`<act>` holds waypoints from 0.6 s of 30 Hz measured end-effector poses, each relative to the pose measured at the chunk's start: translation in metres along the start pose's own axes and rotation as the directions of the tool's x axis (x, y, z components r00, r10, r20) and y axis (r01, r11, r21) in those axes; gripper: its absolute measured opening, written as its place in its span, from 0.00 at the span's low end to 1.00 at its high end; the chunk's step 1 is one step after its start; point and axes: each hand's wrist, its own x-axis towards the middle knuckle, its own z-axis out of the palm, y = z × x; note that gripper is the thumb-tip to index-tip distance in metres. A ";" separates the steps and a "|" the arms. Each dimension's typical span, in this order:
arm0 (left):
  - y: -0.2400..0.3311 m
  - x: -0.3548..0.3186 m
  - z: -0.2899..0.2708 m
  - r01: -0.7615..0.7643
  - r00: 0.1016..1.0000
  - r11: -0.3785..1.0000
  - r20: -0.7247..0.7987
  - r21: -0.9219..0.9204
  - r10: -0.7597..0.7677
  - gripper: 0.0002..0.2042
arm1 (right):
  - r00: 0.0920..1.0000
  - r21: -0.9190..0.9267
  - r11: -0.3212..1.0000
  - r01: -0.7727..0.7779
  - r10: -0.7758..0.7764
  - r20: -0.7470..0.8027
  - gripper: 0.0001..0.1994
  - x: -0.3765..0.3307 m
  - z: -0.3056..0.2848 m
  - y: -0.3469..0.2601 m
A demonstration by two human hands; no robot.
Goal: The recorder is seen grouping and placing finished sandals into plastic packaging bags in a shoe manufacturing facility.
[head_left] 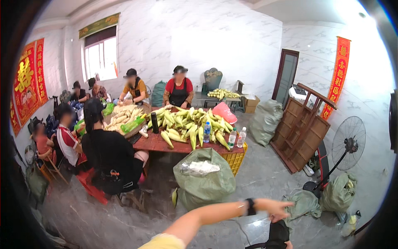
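Note:
My left arm, in a yellow sleeve with a black band at the wrist, reaches across the lower edge to the right. My left hand (271, 207) has its index finger stretched out sideways and the others partly curled; I see nothing in it. Just below it is a black object (277, 235) of unclear kind, cut off by the picture's edge. A small patch of skin beside that object may be my right hand (288, 245); its fingers are mostly out of sight. Beyond my arm stands a green woven sack (207, 182) with pale material on top.
A red table (166, 143) bears heaped corn in husks (186, 124), husked cobs (124, 114) and bottles (241, 137). Several people sit or stand around it. A yellow crate (237, 159) is under its right end. On the right are a standing fan (348, 144), sacks (339, 193) and a leaning wooden tabletop (300, 135).

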 end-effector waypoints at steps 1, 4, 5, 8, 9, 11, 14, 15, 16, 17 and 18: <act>-0.015 -0.029 0.007 -0.023 0.998 0.999 -0.059 -0.032 0.021 0.33 | 0.999 0.018 1.000 -0.018 0.017 0.035 0.21 0.011 0.000 -0.007; -0.114 -0.100 0.041 0.024 0.934 0.970 -0.341 -0.240 -0.107 0.29 | 0.978 0.009 0.991 -0.136 0.133 0.158 0.21 0.034 0.009 -0.014; -0.138 -0.119 0.065 0.057 0.876 0.900 -0.411 -0.431 -0.253 0.29 | 0.965 0.004 0.983 -0.184 0.180 0.193 0.21 0.042 0.011 -0.011; -0.179 -0.153 0.129 -0.013 0.766 0.635 -0.416 -0.773 -0.491 0.35 | 0.943 0.008 0.992 -0.125 0.116 0.311 0.22 0.072 0.044 -0.001; -0.192 -0.163 0.152 -0.015 0.756 0.634 -0.424 -0.773 -0.499 0.35 | 0.937 -0.039 0.989 -0.145 0.149 0.315 0.22 0.093 0.056 0.008; -0.214 -0.180 0.193 -0.292 0.743 0.393 -0.465 -0.872 -0.481 0.41 | 0.886 -0.130 0.962 -0.241 0.273 0.374 0.22 0.105 0.097 0.021; -0.216 -0.194 0.254 -0.560 0.555 0.349 -0.653 -0.751 -0.515 0.43 | 0.696 -0.247 0.829 -0.501 0.556 0.455 0.20 0.092 0.173 0.045; -0.211 -0.195 0.268 -0.722 0.524 0.305 -0.778 -0.622 -0.346 0.41 | 0.571 -0.262 0.763 -0.591 0.626 0.532 0.20 0.094 0.188 0.060; -0.209 -0.196 0.282 -0.765 0.468 0.292 -0.807 -0.574 -0.361 0.41 | 0.420 -0.304 0.675 -0.672 0.686 0.594 0.20 0.099 0.205 0.074; -0.206 -0.196 0.295 -0.835 0.399 0.273 -0.868 -0.477 -0.295 0.40 | 0.391 -0.318 0.607 -0.729 0.750 0.534 0.21 0.105 0.213 0.092; -0.202 -0.196 0.307 -0.894 0.318 0.250 -0.920 -0.372 -0.230 0.38 | 0.347 -0.380 0.560 -0.737 0.795 0.498 0.21 0.099 0.225 0.108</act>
